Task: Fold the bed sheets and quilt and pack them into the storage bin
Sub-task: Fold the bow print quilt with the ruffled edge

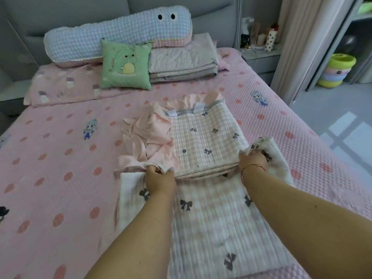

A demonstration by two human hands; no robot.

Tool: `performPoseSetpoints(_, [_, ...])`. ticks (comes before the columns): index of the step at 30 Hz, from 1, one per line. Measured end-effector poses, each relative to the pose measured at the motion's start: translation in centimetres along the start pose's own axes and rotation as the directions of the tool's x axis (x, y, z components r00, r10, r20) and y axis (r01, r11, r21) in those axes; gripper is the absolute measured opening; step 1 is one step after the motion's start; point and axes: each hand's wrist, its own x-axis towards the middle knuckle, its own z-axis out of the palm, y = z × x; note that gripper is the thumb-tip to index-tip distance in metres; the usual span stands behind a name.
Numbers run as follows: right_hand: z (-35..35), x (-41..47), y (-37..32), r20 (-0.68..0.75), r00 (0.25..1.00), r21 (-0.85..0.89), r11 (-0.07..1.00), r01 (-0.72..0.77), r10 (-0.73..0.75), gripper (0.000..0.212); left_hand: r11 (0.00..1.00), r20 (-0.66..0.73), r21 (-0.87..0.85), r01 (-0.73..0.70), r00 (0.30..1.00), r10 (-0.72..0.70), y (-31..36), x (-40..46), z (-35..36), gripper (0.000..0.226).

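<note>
We mid-fold on checked bow quilt (207,135), middle of pink bed (60,158). Our left hand (159,176) bunches near-left edge tight; our right hand (253,161) grips right edge same way. Plain pink sheet (145,135) lies crumpled, touching quilt's left side. Next, we think: carry both edges over together, keep corners even. No storage bin in sight.

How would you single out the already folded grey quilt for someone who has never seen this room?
Start at the grey headboard and the long blue waffle bolster leaning on it. The folded grey quilt lies under the bolster's right end, beside the green dinosaur cushion. It alone is plain grey and neatly stacked.
</note>
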Motion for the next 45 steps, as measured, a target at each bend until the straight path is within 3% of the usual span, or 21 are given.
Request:
performPoseSetpoints(2, [0.4,1.6,-1.9,0.017,0.995,0.083,0.992,0.099,-0.101,0.031,0.997,0.029,-0.053,-0.062,0.998,0.064,1.6,2.8,1.1,0.025])
performPoseSetpoints(5, [2.6,3.8,-1.3,0.062,0.966,0.222,0.947,0.231,-0.25,0.014,0.988,0.246,-0.125,-0.092,0.962,0.121,1.3,5.7,2.5,0.036])
performPoseSetpoints(7, [4.7,4.4,1.8,0.121,0.954,0.166,0.953,0.252,-0.273,0.013,0.984,0.403,0.071,-0.166,0.907,0.124,-1.1,5.2,3.0,0.049])
performPoseSetpoints(8, [5.3,4.1,3.8,0.156,0.946,0.065,0.958,0.278,-0.285,0.016,0.923,0.443,0.257,-0.287,0.884,0.152,-2.8,4.6,3.1,0.052])
performPoseSetpoints(10, [6.5,3.2,7.5,0.293,0.911,-0.276,0.886,0.372,-0.291,0.033,0.631,0.527,0.583,-0.512,0.829,0.187,-5.9,3.1,3.3,0.058])
performPoseSetpoints(12, [7.2,2.4,9.3,0.433,0.849,-0.483,0.718,0.502,-0.303,0.048,0.438,0.575,0.688,-0.579,0.803,0.159,-8.2,2.6,3.8,0.062])
performPoseSetpoints(16, [8.5,2.3,9.4,0.563,0.771,-0.525,0.591,0.612,-0.298,0.055,0.327,0.554,0.745,-0.582,0.812,0.181,-11.1,3.2,4.5,0.066])
performPoseSetpoints(19, [9.7,3.1,9.8,0.576,0.767,-0.552,0.558,0.62,-0.282,0.056,0.271,0.547,0.764,-0.585,0.811,0.21,-12.7,4.4,4.6,0.066])
performPoseSetpoints(30, [12.4,4.7,11.7,0.523,0.785,-0.604,0.506,0.615,-0.331,0.058,0.195,0.536,0.763,-0.616,0.772,0.341,-15.0,10.7,5.2,0.071])
performPoseSetpoints(36, [12.5,4.7,11.8,0.518,0.788,-0.615,0.496,0.613,-0.332,0.059,0.235,0.534,0.751,-0.617,0.777,0.333,-15.2,10.8,5.3,0.081])
performPoseSetpoints(41, [11.4,3.4,11.9,0.573,0.785,-0.602,0.53,0.598,-0.235,0.062,0.479,0.576,0.66,-0.579,0.799,0.172,-13.8,7.4,4.7,0.08])
performPoseSetpoints(43, [10.5,2.1,12.2,0.605,0.77,-0.59,0.535,0.604,-0.202,0.063,0.592,0.642,0.582,-0.557,0.762,0.086,-13.0,4.2,3.9,0.08])
performPoseSetpoints(45, [9.3,0.5,12.5,0.639,0.747,-0.569,0.54,0.62,-0.183,0.064,0.604,0.712,0.534,-0.591,0.7,0.055,-12.8,0.4,2.5,0.081])
